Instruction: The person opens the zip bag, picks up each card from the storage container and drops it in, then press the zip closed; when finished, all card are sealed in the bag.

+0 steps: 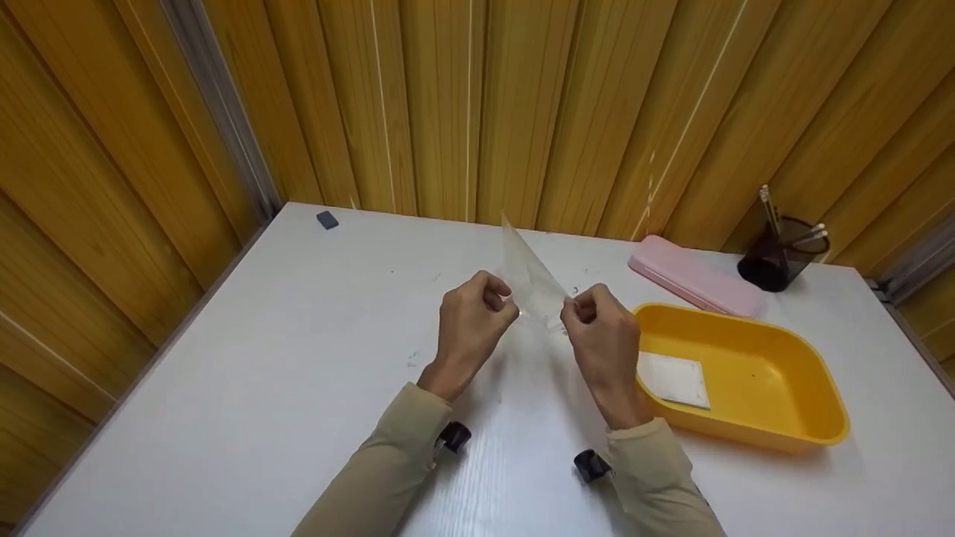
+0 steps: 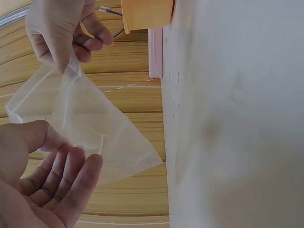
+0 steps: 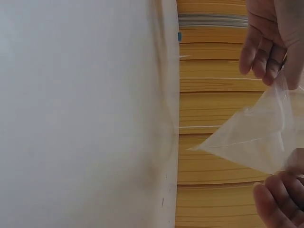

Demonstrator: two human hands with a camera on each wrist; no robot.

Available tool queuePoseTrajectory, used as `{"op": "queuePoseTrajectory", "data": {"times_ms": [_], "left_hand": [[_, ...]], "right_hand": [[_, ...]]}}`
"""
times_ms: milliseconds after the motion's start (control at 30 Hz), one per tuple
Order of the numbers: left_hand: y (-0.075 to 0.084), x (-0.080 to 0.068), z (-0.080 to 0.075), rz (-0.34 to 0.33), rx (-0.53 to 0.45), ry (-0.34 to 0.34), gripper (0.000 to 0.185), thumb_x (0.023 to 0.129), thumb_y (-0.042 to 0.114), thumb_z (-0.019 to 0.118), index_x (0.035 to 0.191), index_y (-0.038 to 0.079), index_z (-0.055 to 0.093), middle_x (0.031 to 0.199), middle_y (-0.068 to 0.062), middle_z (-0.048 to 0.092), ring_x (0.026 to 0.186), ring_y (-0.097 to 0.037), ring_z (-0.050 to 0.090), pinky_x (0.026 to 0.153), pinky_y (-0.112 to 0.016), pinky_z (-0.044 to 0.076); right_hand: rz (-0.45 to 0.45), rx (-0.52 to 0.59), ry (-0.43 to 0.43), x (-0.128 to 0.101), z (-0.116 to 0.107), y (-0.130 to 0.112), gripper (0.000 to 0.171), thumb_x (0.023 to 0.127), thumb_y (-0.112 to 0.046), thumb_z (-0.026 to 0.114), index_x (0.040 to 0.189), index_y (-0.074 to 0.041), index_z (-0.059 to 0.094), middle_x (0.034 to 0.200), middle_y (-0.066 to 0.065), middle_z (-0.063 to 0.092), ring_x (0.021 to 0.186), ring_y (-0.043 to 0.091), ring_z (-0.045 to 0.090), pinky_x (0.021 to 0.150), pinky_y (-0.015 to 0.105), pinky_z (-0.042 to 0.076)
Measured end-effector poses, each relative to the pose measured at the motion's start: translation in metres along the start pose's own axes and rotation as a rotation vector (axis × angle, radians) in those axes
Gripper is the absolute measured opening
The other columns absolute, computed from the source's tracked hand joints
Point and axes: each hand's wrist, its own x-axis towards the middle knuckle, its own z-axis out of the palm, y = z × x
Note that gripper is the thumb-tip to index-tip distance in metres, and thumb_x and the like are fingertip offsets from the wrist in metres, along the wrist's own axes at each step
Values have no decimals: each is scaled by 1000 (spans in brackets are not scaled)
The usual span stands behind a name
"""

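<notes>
Pinched at opposite edges, a clear plastic zip bag [image 1: 531,280] is held above the white table [image 1: 298,358] by the left hand [image 1: 471,321] and right hand [image 1: 603,339], thumb and fingers closed on it. A yellow tray [image 1: 783,388], pink pencil case [image 1: 694,280] and pen holder [image 1: 780,261] are seen to the right.

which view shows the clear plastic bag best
The left wrist view: the clear plastic bag fills the frame, pinched by the left hand and right hand. The right wrist view cuts it at the edge; the head view shows it small and edge-on.
</notes>
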Motion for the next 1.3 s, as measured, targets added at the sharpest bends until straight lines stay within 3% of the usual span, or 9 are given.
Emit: {"op": "queuePoseTrajectory", "data": {"times_ms": [167,300,500,767,933,1067,1300], "left_hand": [[1,0,2,18,-3,40,15,87,-3,71,101,1,72,83,-7,74,67,-15,70,62,-30,57],[2,-1,4,57,3,84,10,90,-3,72,99,2,71,85,-7,74,68,-14,71,62,-28,58],[5,0,1,100,68,97,14,90,5,84,93,4,71,81,-5,73,70,-14,70,62,-26,57],[13,4,-9,132,165,149,18,83,-12,79,91,2,71,83,-9,70,70,-18,69,62,-29,58],[21,3,-12,117,203,140,26,80,-17,76,99,1,73,93,-12,72,75,-21,73,65,-31,60],[24,4,-14,114,214,108,25,82,-15,74,101,0,73,89,-10,74,71,-21,73,60,-32,59],[29,5,-20,123,193,35,17,90,6,81,102,-2,73,78,-11,77,61,-20,73,54,-32,58]], "right_hand": [[-77,16,-71,2,-3,-8,17,90,-7,86,88,1,71,76,10,70,62,21,64,61,32,59],[-145,31,-94,3,-4,-16,21,90,-10,87,81,-2,70,70,7,67,58,17,58,55,32,56],[-207,-21,-33,4,-7,-23,23,89,-3,84,75,-2,66,64,8,63,52,18,53,50,34,52],[-181,-126,19,5,-13,-27,24,88,0,79,72,-1,61,63,10,59,50,21,52,48,38,54],[-168,-154,13,6,-16,-32,22,87,0,78,73,-1,61,62,10,58,49,22,51,48,38,54],[-172,-133,-8,8,-18,-34,21,88,-1,81,76,0,64,65,11,61,51,23,56,49,39,55],[-200,7,-30,13,-23,-36,23,86,-8,90,94,2,71,77,10,67,63,22,64,61,39,61]]}}
